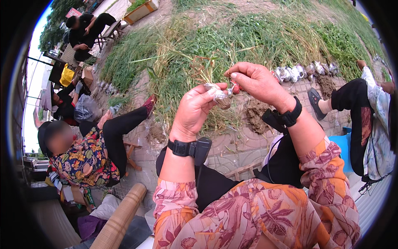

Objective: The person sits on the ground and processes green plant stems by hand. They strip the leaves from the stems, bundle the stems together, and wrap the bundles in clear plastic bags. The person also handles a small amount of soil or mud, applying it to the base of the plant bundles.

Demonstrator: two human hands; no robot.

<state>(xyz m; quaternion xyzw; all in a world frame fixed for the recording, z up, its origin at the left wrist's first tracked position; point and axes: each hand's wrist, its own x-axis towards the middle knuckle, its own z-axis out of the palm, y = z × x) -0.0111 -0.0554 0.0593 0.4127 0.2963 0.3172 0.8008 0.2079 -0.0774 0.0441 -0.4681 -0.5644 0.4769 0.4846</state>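
My left hand [193, 110] holds a small plant bundle by its base, which is wrapped in clear plastic. Brown matter, likely soil, shows inside the wrapped base [223, 102]. Thin green and dry brown stems [203, 70] rise out of the plastic. To its right is my right hand [262, 84], raised with thumb and forefinger brought together; whether something thin is between them cannot be made out. A small red object [235, 88] shows between the two hands, partly hidden by the right one.
Ahead spreads a wide heap of cut green plants [264, 37], edged by plastic-wrapped bundles [292, 74]. Wet mud [257, 116] lies on the paving [224, 155]. A person [84, 155] sits at left; another person's leg [348, 99] and a blue stool [341, 152] are at right. A rolled mat [122, 218] lies lower left.
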